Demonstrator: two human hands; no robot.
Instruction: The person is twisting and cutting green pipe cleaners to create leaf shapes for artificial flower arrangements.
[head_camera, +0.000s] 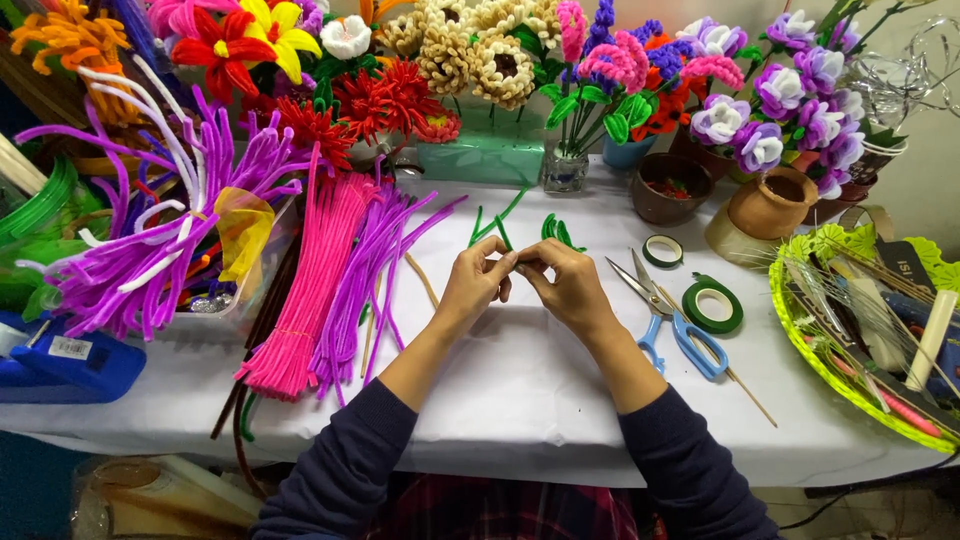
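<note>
Over the white bench (520, 380), my left hand (478, 278) and right hand (565, 285) meet, fingers (505, 262) of both clamped on a green pipe cleaner (500, 232), blue-handled scissors (665, 320) just right.

Green pipe cleaner (497, 232): fuzzy, matt. Scissors (665, 312): bright metal blades, glossy blue plastic handles. Bench (520, 380): white matt cloth cover.

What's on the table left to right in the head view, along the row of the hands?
Blue tool → pink pipe cleaner bundle → left hand → right hand → blue-handled scissors → green tape roll → yellow-green basket.
</note>
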